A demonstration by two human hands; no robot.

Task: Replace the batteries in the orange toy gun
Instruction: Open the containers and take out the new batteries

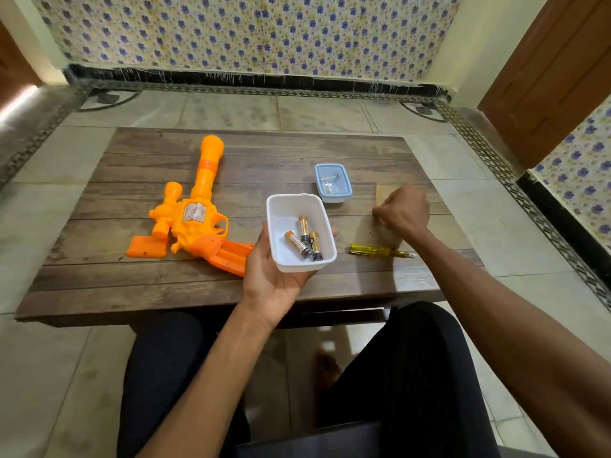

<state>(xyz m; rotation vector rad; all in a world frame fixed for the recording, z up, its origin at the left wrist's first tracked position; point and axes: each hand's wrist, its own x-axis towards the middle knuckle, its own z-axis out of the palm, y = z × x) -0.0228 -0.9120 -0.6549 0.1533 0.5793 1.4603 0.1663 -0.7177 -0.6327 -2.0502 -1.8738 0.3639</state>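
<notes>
The orange toy gun (195, 213) lies on the left of the wooden table, its grip compartment open toward me. Its orange cover plate (145, 247) lies loose beside it. My left hand (267, 279) holds a white tub (281, 206) from below, just above the table's front. Three gold-and-black batteries (304, 239) lie inside the tub. My right hand (401, 211) is curled over the near edge of a pale translucent lid (385, 191) at the right and seems to pinch it.
A yellow-handled screwdriver (380, 251) lies near the table's front right. A small blue-rimmed box (333, 181) with small parts inside stands behind the tub. My knees are under the table's (165, 279) front edge. Tiled floor surrounds it.
</notes>
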